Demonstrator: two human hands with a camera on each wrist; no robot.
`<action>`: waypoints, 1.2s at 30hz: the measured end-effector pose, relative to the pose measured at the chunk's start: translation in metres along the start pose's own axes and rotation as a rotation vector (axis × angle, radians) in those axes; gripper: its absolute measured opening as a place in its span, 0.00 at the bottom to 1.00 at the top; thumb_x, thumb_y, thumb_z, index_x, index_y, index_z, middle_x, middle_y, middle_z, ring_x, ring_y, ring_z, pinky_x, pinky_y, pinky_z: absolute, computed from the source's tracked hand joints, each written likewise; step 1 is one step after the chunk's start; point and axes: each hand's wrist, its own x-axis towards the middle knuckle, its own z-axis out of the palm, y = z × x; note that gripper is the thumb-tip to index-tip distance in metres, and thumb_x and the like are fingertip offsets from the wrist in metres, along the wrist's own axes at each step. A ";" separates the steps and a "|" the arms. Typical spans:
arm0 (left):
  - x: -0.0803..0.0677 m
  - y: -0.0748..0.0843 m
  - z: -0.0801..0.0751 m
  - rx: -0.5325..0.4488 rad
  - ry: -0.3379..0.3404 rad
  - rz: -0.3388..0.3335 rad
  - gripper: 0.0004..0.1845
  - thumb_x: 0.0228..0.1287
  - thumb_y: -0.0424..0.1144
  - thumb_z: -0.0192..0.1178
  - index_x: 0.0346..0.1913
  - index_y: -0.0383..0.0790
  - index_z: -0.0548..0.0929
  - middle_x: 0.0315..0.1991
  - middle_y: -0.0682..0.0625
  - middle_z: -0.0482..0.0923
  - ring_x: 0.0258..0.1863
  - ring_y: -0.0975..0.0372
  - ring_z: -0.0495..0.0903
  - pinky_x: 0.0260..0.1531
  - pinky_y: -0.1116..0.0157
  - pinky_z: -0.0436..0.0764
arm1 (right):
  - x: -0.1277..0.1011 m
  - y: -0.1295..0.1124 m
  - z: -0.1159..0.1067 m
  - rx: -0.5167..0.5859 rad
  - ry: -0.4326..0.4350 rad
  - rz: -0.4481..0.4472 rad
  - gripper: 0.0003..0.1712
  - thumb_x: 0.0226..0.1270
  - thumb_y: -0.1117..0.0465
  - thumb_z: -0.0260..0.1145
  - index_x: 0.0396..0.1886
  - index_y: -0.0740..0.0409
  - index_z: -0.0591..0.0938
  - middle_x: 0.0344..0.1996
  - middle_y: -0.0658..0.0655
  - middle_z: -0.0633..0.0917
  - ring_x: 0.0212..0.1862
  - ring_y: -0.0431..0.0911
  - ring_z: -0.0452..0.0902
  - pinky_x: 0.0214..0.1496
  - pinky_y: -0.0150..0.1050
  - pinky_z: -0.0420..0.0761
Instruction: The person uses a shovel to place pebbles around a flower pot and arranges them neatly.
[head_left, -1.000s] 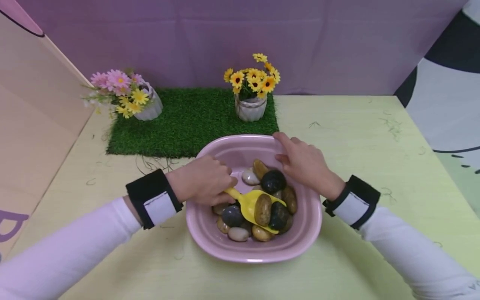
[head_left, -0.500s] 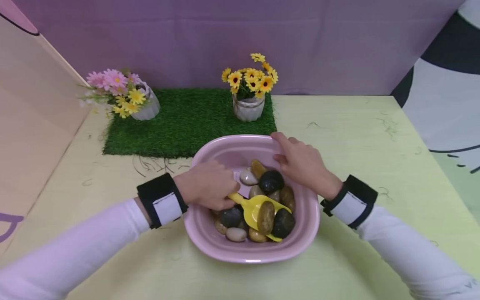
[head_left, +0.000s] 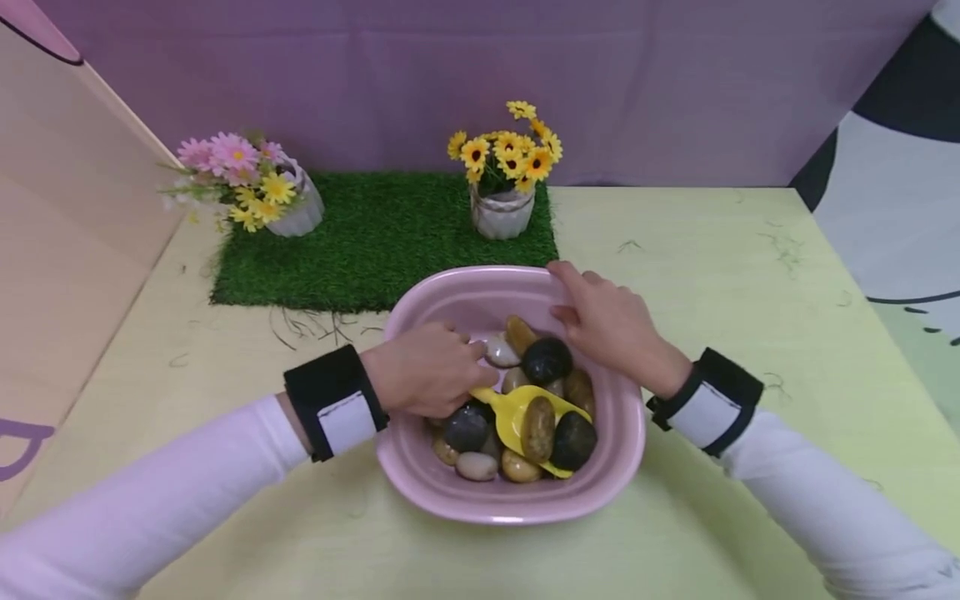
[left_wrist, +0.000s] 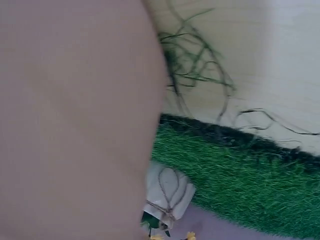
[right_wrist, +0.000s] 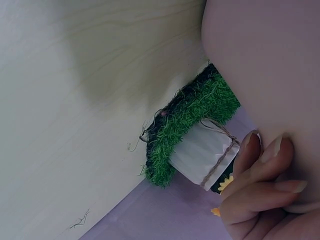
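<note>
My left hand (head_left: 427, 368) grips the handle of a yellow toy shovel (head_left: 510, 410) inside a pink basin (head_left: 510, 510). On the shovel's blade lie a brown stone (head_left: 537, 429) and a black stone (head_left: 573, 440). Several smooth stones, among them a dark grey one (head_left: 467, 427) and a white one (head_left: 477, 467), lie around and under the blade. My right hand (head_left: 611, 321) holds the basin's far right rim, thumb on the inner side. Its curled fingers (right_wrist: 260, 200) show in the right wrist view. In the left wrist view the hand fills the left half, and the shovel is hidden.
Behind the basin a green artificial grass mat (head_left: 375, 242) lies on the pale table (head_left: 712, 267). On it stand a white pot of yellow flowers (head_left: 502, 212) and, at the left, a leaning pot of pink and yellow flowers (head_left: 296, 208). A purple cloth (head_left: 450, 83) hangs behind.
My left hand has shifted to the right with the shovel, and the brown and black stones on its blade have moved right with it. The right hand stays on the rim.
</note>
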 end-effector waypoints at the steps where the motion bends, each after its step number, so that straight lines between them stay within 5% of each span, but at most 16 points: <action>1: 0.000 0.000 -0.001 -0.011 -0.009 -0.001 0.10 0.67 0.42 0.51 0.47 0.52 0.80 0.33 0.52 0.81 0.29 0.60 0.78 0.30 0.62 0.76 | 0.000 0.000 0.000 -0.001 -0.001 0.003 0.27 0.69 0.56 0.58 0.65 0.52 0.65 0.34 0.63 0.81 0.24 0.53 0.76 0.18 0.40 0.71; 11: -0.006 -0.003 0.001 -0.068 0.057 0.030 0.10 0.64 0.49 0.55 0.37 0.49 0.81 0.19 0.58 0.74 0.16 0.66 0.72 0.20 0.68 0.72 | 0.000 -0.001 -0.001 0.001 -0.011 0.003 0.27 0.69 0.56 0.59 0.66 0.52 0.65 0.34 0.63 0.81 0.23 0.52 0.76 0.17 0.39 0.71; 19: -0.012 -0.008 -0.011 -0.212 0.005 -0.003 0.09 0.62 0.47 0.56 0.38 0.49 0.81 0.19 0.61 0.72 0.17 0.70 0.72 0.23 0.71 0.73 | 0.000 -0.001 -0.002 -0.009 -0.005 0.006 0.27 0.69 0.55 0.58 0.65 0.52 0.65 0.34 0.63 0.81 0.24 0.53 0.76 0.18 0.41 0.72; 36: -0.030 -0.021 -0.025 -0.266 0.085 -0.061 0.08 0.62 0.45 0.57 0.27 0.48 0.79 0.15 0.60 0.70 0.11 0.72 0.69 0.15 0.72 0.70 | 0.000 0.001 -0.002 -0.010 -0.008 0.012 0.27 0.69 0.55 0.58 0.65 0.51 0.65 0.35 0.63 0.81 0.24 0.54 0.76 0.18 0.43 0.72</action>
